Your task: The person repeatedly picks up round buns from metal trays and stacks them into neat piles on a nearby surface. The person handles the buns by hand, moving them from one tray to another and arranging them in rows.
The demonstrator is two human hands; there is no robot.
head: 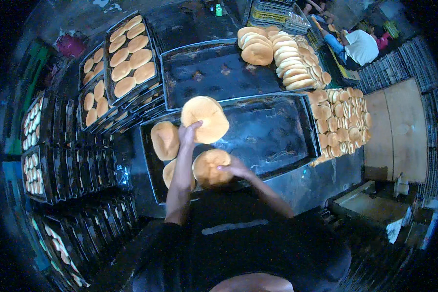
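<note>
My left hand (190,133) grips a round flat bread (205,118) by its lower left edge, thumb on top, held over the near black baking tray (270,135). To its lower right, my right hand (237,168) holds another round bread (212,166) by its right edge. Two more breads lie at the left end of that tray; one (165,140) shows whole, and the other (170,174) is partly behind my left forearm. A second black tray (204,65) sits just beyond, with a fanned row of breads (292,62) at its right end.
Stacked trays of golden buns (131,54) stand at the left, with racks of trays holding pale buns (32,171) farther left. A large pile of breads (341,120) lies right of the near tray. A co-worker in a white top (361,47) is at the upper right, near stacked crates (273,14).
</note>
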